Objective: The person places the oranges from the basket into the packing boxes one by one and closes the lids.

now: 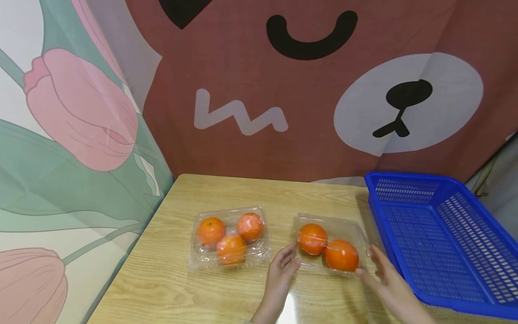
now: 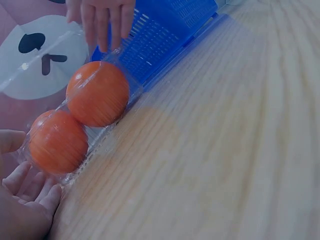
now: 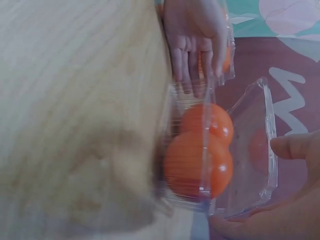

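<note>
A clear plastic clamshell box [image 1: 350, 227] with two oranges [image 1: 341, 255] in it lies between my two hands. My left hand [image 1: 279, 272] is at its left end, fingertips right by the plastic and fingers loosely extended. At the right end is my right hand [image 1: 386, 281], its fingers and thumb spread along the edge. In the right wrist view the lid [image 3: 245, 155] stands tilted up from the base, and the right thumb [image 3: 292, 146] touches its rim. To the left, a second clear box [image 1: 251, 261] contains three oranges [image 1: 231, 249].
A blue plastic basket [image 1: 384, 243] with slotted walls stands at the right, close beside my right hand. The wooden table [image 1: 170, 279] meets a bear-print curtain [image 1: 243, 157] at the back and a flower-print curtain [image 1: 81, 189] at the left.
</note>
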`<action>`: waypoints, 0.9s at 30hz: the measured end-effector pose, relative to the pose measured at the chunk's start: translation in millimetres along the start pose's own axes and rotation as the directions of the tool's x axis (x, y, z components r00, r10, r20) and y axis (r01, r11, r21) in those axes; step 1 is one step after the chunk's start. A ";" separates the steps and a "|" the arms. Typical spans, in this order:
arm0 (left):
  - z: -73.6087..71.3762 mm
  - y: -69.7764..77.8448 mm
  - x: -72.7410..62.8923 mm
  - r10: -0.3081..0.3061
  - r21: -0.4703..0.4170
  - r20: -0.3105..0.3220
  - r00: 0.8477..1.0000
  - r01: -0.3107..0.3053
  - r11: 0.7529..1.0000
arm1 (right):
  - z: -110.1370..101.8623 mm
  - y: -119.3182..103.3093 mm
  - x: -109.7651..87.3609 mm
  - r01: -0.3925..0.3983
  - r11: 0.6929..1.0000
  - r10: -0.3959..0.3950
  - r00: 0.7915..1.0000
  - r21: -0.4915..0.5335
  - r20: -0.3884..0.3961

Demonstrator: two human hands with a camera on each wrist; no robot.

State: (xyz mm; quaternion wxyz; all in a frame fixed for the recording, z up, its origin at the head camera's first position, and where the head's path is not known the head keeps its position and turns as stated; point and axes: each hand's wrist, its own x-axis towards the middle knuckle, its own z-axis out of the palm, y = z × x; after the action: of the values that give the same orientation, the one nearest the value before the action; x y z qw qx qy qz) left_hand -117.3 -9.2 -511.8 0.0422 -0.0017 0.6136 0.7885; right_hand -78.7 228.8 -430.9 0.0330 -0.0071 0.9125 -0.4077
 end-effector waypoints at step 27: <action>-1.4 1.2 -0.1 0.075 -0.005 -0.050 0.996 -0.075 0.997 | 50.2 41.6 -10.1 0.186 0.806 0.024 0.938 0.561 -0.345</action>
State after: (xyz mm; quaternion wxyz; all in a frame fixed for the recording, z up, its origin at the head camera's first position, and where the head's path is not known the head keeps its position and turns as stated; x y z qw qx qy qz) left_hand -117.4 -10.8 -511.0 -0.0027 0.0013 0.6115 0.7912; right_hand -64.7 219.7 -494.7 -0.1401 0.0336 0.7328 -0.6650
